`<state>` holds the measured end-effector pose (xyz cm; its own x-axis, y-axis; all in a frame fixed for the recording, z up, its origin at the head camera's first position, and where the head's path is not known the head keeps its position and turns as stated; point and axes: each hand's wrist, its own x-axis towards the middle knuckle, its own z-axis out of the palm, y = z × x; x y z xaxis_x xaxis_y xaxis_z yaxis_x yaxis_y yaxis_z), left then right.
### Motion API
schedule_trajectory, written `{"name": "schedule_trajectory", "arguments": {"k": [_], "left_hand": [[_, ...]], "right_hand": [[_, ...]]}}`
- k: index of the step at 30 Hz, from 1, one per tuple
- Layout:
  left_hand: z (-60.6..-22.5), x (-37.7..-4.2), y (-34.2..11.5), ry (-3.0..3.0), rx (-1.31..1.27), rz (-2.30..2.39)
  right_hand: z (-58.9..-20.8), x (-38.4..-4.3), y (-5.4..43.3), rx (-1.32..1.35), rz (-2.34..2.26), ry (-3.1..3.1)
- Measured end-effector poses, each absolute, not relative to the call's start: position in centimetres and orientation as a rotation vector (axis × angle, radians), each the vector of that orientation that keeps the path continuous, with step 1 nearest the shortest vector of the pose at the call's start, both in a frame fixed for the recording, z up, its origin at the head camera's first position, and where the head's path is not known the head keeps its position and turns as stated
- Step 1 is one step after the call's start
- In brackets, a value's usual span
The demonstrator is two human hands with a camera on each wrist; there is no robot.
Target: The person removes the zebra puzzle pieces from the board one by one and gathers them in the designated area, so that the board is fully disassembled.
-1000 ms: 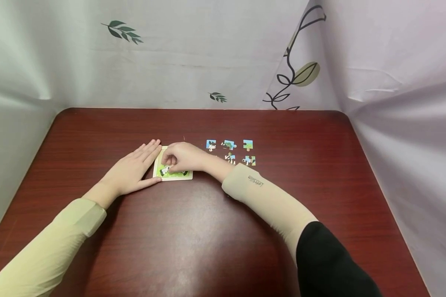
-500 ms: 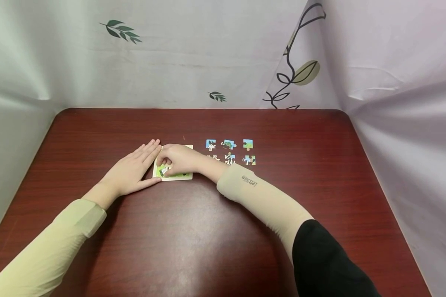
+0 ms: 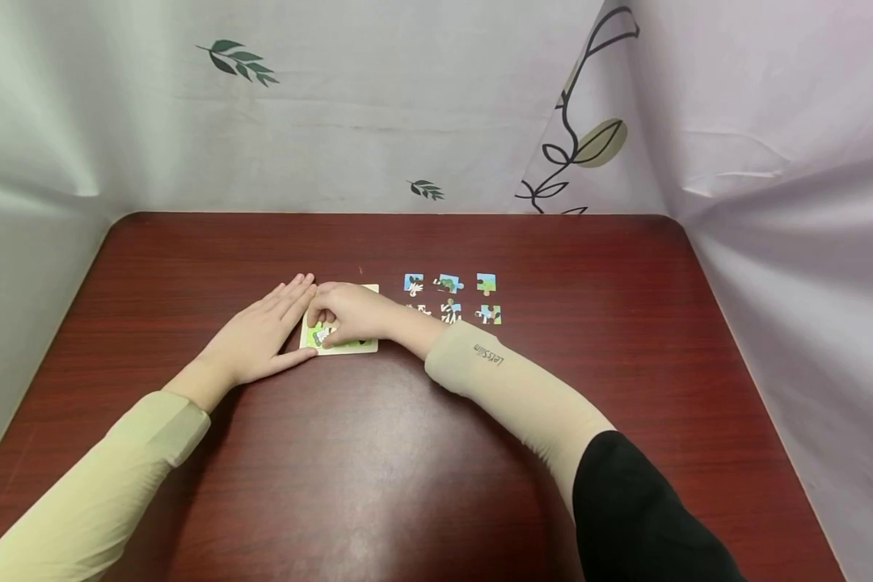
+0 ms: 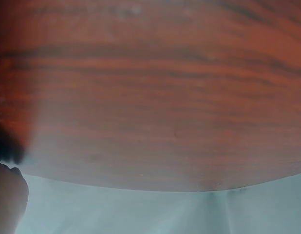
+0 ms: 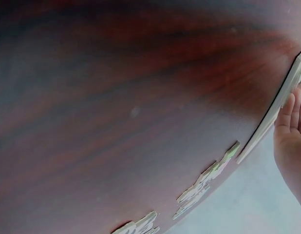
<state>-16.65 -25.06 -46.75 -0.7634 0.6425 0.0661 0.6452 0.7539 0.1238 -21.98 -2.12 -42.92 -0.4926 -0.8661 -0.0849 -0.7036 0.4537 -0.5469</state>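
Note:
A small puzzle board (image 3: 352, 347) with a pale frame and green picture lies on the table, partly hidden under my right hand (image 3: 352, 311). The right hand's fingers are curled, and its thumb and forefinger pinch a white, dark and green puzzle piece (image 3: 322, 334) at the board's lower left. My left hand (image 3: 250, 335) lies flat with straight fingers; its forefinger and thumb touch the board's left side. The right wrist view shows the right hand (image 5: 291, 131) over the board's edge (image 5: 272, 112). In the left wrist view only a bit of the left hand (image 4: 9, 195) shows.
Several loose puzzle pieces lie in two rows right of the board, among them a blue-green piece (image 3: 449, 284) and a green one (image 3: 486, 283). The right forearm passes just in front of them. Curtains with leaf prints (image 3: 349, 105) hang around the dark red table (image 3: 349, 453).
My right hand has shifted slightly left and down over the board, uncovering its upper right corner and another loose piece. In the last half second both hands stay almost still.

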Motion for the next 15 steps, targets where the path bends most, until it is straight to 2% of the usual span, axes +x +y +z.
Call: {"name": "schedule_trajectory", "arguments": {"k": [15], "left_hand": [[-46.84, -16.59, -25.04, -2.932, -1.060, -0.225]], "right_hand": [[-42.87, -21.97, -2.11, -1.346, -0.647, 2.375]]}}
